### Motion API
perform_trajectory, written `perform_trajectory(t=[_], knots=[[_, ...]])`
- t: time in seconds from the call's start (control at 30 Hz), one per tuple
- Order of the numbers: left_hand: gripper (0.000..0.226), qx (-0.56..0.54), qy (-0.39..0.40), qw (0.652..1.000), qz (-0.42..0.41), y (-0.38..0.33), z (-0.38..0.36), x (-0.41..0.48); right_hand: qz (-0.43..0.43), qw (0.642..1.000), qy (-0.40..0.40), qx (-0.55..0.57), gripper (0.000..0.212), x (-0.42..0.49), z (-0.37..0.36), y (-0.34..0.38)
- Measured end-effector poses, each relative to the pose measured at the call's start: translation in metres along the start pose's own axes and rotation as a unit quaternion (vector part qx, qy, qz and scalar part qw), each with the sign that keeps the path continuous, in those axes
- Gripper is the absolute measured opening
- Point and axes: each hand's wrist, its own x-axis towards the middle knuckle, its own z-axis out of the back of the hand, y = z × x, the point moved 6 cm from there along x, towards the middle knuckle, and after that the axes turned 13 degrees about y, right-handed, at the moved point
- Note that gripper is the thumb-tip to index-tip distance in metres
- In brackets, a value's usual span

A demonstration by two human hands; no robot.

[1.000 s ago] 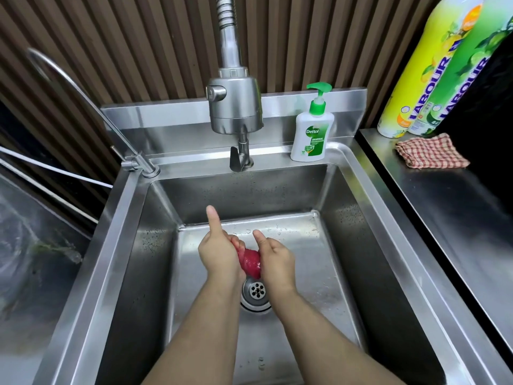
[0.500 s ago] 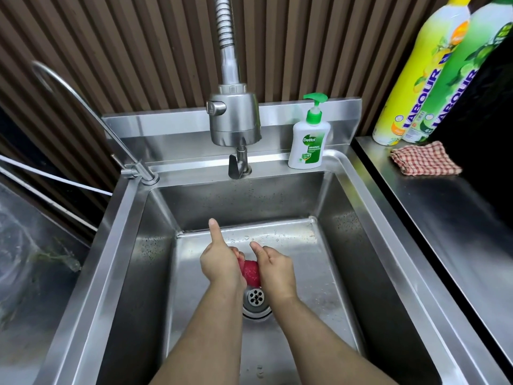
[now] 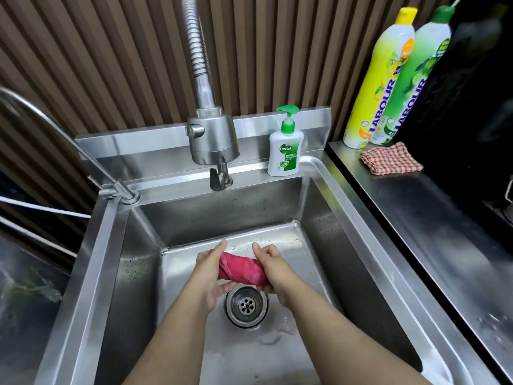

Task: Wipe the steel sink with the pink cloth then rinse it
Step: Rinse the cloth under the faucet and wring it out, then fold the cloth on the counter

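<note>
**Twisted cloth held over the drain**

My left hand (image 3: 206, 273) and right hand (image 3: 277, 273) each grip one end of the twisted pink cloth (image 3: 240, 269). My fingers (image 3: 261, 252) are curled tight round it, low inside the steel sink (image 3: 222, 212), just above its round drain (image 3: 246, 305).

Bright, even indoor light, seemingly from overhead. Broad soft glare on the rim and back ledge of the brushed steel sink (image 3: 358, 207); its left inner wall is in shade. Dull sheen along the steel counter (image 3: 444, 245). Black wall panel (image 3: 477, 93) nearly featureless, detail lost. Strong wide-angle bending: sink edges splay outward, tall yellow plastic bottle (image 3: 380, 93) and green plastic bottle (image 3: 416, 79) lean inward. Centre sharp, folds of the twisted pink cloth (image 3: 240, 269) readable. Thin curved steel tap (image 3: 116, 188) smears soft toward the left edge.
</note>
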Motion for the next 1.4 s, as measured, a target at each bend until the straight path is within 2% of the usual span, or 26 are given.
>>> perform_trajectory(t=[0.13, 0.2, 0.33, 0.43, 0.5, 0.57, 0.6, 0.67, 0.73, 0.8, 0.9, 0.97, 1.1, 1.23, 1.27, 1.33, 1.4], knots=[[0.018, 0.004, 0.061, 0.997, -0.046, -0.011, -0.013, -0.001, 0.034, 0.997, 0.056, 0.035, 0.029, -0.028, 0.016, 0.009], [0.018, 0.004, 0.107, 0.992, -0.067, -0.021, -0.031, -0.003, 0.067, 0.996, 0.049, 0.036, 0.038, -0.047, 0.031, 0.016], [0.020, 0.019, 0.214, 0.972, -0.092, -0.037, -0.086, -0.014, 0.117, 0.992, -0.021, 0.035, 0.025, -0.085, 0.063, 0.028], [0.028, 0.038, 0.294, 0.950, -0.098, -0.044, -0.128, -0.024, 0.114, 0.985, -0.082, 0.103, 0.036, -0.115, 0.086, 0.026], [0.023, 0.040, 0.326, 0.939, -0.103, -0.045, -0.156, -0.031, 0.111, 0.978, -0.138, 0.109, 0.048, -0.134, 0.105, 0.023], [0.012, 0.046, 0.323, 0.939, -0.113, -0.045, -0.181, -0.036, 0.123, 0.970, -0.207, 0.018, 0.051, -0.154, 0.122, 0.026], [0.009, 0.053, 0.312, 0.941, -0.118, -0.044, -0.193, -0.037, 0.160, 0.961, -0.226, -0.004, 0.050, -0.163, 0.130, 0.029], [0.009, 0.063, 0.299, 0.944, -0.126, -0.042, -0.217, -0.041, 0.232, 0.949, -0.212, 0.004, 0.050, -0.180, 0.137, 0.034], [0.009, 0.076, 0.311, 0.939, -0.125, -0.041, -0.241, -0.046, 0.268, 0.940, -0.211, -0.021, 0.061, -0.195, 0.150, 0.036], [0.007, 0.091, 0.344, 0.927, -0.115, -0.040, -0.262, -0.051, 0.281, 0.935, -0.215, 0.026, 0.055, -0.212, 0.168, 0.037], [0.007, 0.102, 0.392, 0.909, -0.102, -0.041, -0.289, -0.055, 0.283, 0.918, -0.199, 0.192, 0.034, -0.234, 0.196, 0.035], [0.010, 0.117, 0.408, 0.900, -0.098, -0.039, -0.306, -0.056, 0.262, 0.913, -0.207, 0.232, 0.027, -0.243, 0.213, 0.031], [0.008, 0.115, 0.394, 0.908, -0.088, -0.031, -0.337, -0.057, 0.234, 0.946, -0.184, 0.132, 0.062, -0.254, 0.226, 0.034], [0.010, 0.172, 0.366, 0.906, -0.121, -0.030, -0.361, -0.052, 0.221, 0.950, -0.169, 0.143, 0.093, -0.248, 0.230, 0.027], [0.013, 0.195, 0.367, 0.901, -0.127, -0.031, -0.366, -0.051, 0.234, 0.940, -0.182, 0.168, 0.092, -0.245, 0.235, 0.024], [0.016, 0.222, 0.375, 0.892, -0.123, -0.033, -0.374, -0.049, 0.248, 0.912, -0.229, 0.233, 0.069, -0.246, 0.252, 0.021], [0.017, 0.221, 0.392, 0.887, -0.103, -0.035, -0.376, -0.040, 0.253, 0.906, -0.228, 0.252, 0.053, -0.252, 0.269, 0.021]])
